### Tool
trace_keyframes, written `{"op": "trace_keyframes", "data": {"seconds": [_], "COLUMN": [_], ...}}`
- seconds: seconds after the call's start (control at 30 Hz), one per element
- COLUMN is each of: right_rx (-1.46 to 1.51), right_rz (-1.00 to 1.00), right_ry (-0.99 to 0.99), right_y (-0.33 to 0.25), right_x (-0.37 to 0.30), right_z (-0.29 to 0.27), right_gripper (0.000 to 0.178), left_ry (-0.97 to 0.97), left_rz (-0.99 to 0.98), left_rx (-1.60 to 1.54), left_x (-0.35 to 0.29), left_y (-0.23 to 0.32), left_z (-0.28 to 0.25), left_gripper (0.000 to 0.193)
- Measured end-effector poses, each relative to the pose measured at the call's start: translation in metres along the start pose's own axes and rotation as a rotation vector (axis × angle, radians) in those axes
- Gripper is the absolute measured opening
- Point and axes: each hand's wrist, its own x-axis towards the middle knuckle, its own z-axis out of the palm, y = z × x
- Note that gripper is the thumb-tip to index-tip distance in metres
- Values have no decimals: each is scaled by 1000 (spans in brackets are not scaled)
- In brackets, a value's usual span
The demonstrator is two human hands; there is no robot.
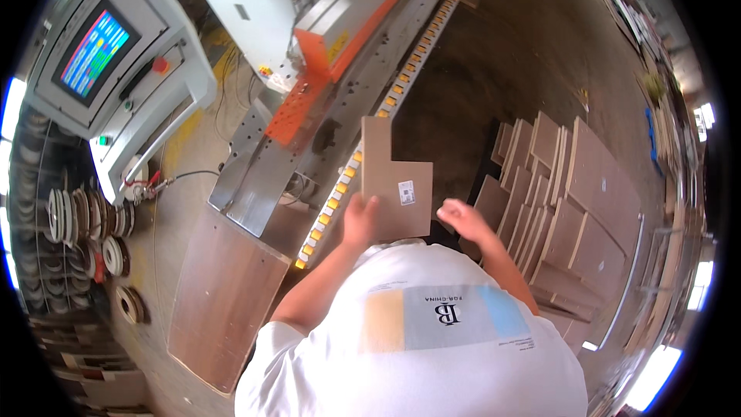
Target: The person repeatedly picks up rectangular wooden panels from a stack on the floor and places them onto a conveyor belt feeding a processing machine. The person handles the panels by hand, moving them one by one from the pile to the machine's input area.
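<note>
Just ahead of the person's chest, an L-shaped brown board with a white label is gripped at its left edge by the left hand; the right hand hovers beside the opposite edge, apart from it, fingers curled, and whether they hold anything I cannot tell. The board looks square-cut, flat and matt; its far end overlaps the yellow-rollered track in view, though contact is unclear. By judgement, this piece is mid-handling, and which edges are finished cannot be told. Left lies a smooth wood-grain tabletop; right, a stepped pile of similar boards, whose finished or unfinished state is unclear. Beyond stand a painted orange metal guard and a grey console with a lit screen.
</note>
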Motion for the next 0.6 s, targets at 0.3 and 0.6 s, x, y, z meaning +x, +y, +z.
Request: {"op": "trace_keyframes", "data": {"seconds": [0.3, 0.6], "right_rx": [144, 150], "right_rz": [-94, -75], "right_ry": [-369, -556], "right_y": [-82, -125], "right_x": [78, 196], "right_z": [33, 25], "right_gripper": [17, 21], "left_ry": [292, 597], "left_rz": [-119, 30], "left_rx": [-244, 732], "left_x": [40, 79], "left_y": [19, 33], "left_z": [-36, -47], "left_gripper": [35, 70]}}
